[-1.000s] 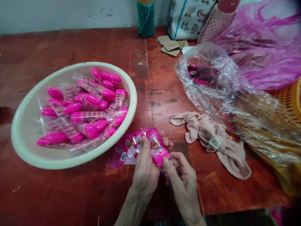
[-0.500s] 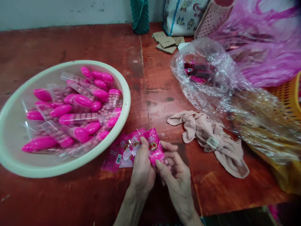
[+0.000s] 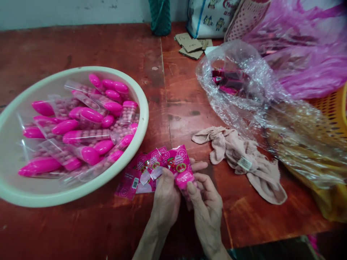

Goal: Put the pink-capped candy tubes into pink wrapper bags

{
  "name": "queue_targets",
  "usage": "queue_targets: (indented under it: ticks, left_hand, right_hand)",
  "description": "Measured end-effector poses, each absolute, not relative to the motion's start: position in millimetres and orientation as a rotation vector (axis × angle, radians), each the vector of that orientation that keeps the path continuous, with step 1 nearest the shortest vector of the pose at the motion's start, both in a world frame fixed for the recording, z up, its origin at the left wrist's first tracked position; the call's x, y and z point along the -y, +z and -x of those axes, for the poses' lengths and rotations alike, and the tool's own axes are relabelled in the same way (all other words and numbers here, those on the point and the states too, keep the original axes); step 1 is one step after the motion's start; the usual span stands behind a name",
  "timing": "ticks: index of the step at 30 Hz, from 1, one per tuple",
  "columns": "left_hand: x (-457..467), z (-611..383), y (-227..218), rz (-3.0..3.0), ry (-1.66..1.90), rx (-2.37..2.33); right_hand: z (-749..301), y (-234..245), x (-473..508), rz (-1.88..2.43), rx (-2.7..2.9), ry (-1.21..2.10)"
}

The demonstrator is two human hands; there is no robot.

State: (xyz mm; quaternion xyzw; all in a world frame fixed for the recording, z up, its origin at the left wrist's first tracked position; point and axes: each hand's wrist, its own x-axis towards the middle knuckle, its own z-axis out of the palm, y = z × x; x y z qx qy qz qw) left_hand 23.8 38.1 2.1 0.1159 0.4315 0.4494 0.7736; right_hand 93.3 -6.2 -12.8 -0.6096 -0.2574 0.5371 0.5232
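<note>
Both my hands meet at the near middle of a red wooden table [image 3: 81, 47]. My left hand [image 3: 166, 196] is closed on a fan of pink printed packets [image 3: 154, 162]. My right hand [image 3: 207, 206] pinches a pink-capped candy tube [image 3: 185, 178] that sits in the front packet, thumb on the cap. More pink packets [image 3: 130, 182] lie flat on the table just left of my hands. A cream basin [image 3: 141, 104] to the left holds several bagged pink-capped tubes [image 3: 89, 126].
A crumpled beige cloth [image 3: 244, 162] lies right of my hands. Behind it is a clear plastic bag [image 3: 244, 83] with dark pink items, a large pink plastic bag [image 3: 306, 50] and a yellow basket [image 3: 333, 112]. Cardboard scraps [image 3: 189, 45] and a printed bag [image 3: 208, 18] stand at the back.
The view has shifted right, so the basin sits further left. My hands have kept the packets and tube, with the right thumb sliding on the pink cap.
</note>
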Motion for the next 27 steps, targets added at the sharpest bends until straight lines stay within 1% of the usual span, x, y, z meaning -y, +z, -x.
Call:
queue_targets:
  ticks: [3,6,9,11,15,18,20,24,27]
  left_hand:
    - [-34.8,-24.0,-2.4,-0.328,0.969,-0.947]
    - [-29.0,-28.9,-5.8,-0.358,0.982,-0.99]
    - [-22.8,-35.6,-6.6,-0.29,0.994,-1.021]
    - [-19.7,-38.9,-6.9,-0.216,1.003,-1.034]
    - [-17.0,-38.7,-9.0,-0.205,1.036,-1.045]
    - [-17.3,-31.8,-10.1,-0.389,1.04,-1.035]
    - [-18.6,-25.0,-9.6,-0.521,1.064,-1.124]
    - [-24.1,-13.2,-4.9,-0.779,1.122,-1.367]
    - [-28.9,-10.6,-0.3,-0.867,1.129,-1.423]
  right_hand:
    - [-94.6,-13.9,6.7,1.508,0.61,1.234]
    - [-94.6,-16.9,9.2,1.624,0.689,1.074]
    - [-94.6,-20.4,11.6,1.706,0.795,0.896]
    - [-95.5,-22.2,11.9,1.709,0.821,0.852]
    - [-99.7,-21.1,7.5,1.65,0.737,0.953]
    - [-102.5,-15.7,1.0,1.534,0.503,1.141]
    - [-103.4,-11.8,-2.9,1.456,0.38,1.217]
    - [-103.4,-8.6,-5.1,1.432,0.346,1.247]
    - [-103.1,-11.5,-1.1,1.505,0.489,1.196]
